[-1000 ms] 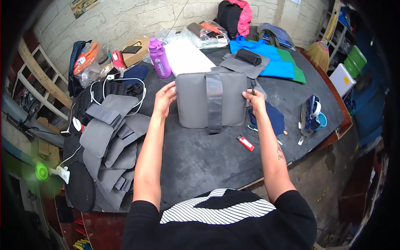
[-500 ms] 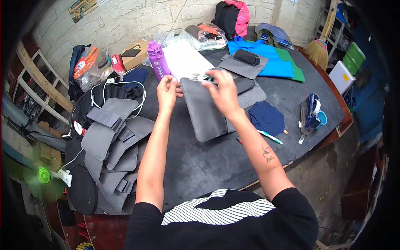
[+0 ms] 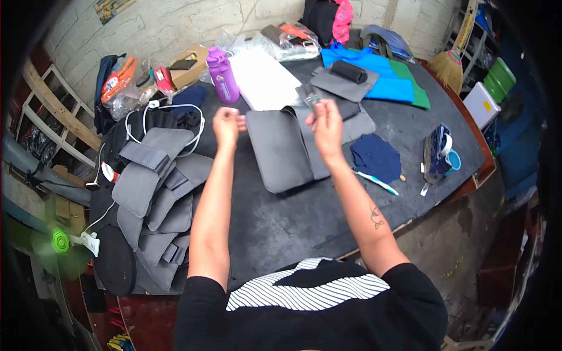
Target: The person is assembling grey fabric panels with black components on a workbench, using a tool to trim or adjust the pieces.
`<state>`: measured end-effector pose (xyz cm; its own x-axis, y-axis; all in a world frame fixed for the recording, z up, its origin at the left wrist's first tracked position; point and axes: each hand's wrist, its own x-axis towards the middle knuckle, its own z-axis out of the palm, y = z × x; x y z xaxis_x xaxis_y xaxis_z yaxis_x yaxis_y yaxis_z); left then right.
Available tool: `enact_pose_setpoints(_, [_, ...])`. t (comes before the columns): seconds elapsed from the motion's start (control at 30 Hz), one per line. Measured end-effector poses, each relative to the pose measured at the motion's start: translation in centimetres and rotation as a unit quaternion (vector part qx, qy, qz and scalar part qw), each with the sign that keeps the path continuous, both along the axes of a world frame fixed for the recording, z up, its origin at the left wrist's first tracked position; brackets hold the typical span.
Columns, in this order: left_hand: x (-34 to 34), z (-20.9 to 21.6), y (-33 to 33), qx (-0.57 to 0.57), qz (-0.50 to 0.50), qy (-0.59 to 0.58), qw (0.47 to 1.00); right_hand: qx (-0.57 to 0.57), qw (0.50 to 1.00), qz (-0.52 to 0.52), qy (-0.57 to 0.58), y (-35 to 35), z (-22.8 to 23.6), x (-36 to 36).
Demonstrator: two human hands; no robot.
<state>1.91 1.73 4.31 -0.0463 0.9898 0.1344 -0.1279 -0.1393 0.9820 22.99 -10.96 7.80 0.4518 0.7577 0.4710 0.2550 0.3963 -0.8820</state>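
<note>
A grey panel was laid flat on the dark table, between the two raised hands; the left hand was held above its left edge, fingers curled, nothing seen in them; a small grey piece was pinched by the right hand; a stack of grey panels lay at the left.

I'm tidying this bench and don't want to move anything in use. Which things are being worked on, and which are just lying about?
In use:
- grey fabric panel below both hands
- small grey piece pinched in the right hand
- left hand, raised

Lying about:
- purple bottle
- stack of grey pieces
- navy cloth
- blue fabric
</note>
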Motion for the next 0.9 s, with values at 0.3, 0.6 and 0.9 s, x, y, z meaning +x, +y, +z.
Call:
enact_pose_setpoints(0.3, [-3.4, -4.4, -7.9, 0.105, 0.044, 0.110, 0.988, -0.040, 0.988, -0.100, 0.107, -7.1, -6.7, 10.3])
enact_pose_setpoints(0.6, [-2.0, -7.8, -19.4, 0.117, 0.126, 0.429, 0.887, -0.114, 0.991, -0.035, -0.058, -11.5, -8.9, 1.7])
enact_pose_setpoints(0.9, [-1.1, -8.7, -18.2, 0.136, 0.123, 0.561, 0.807, -0.077, 0.946, 0.055, -0.311, -11.9, -9.2, -4.3])
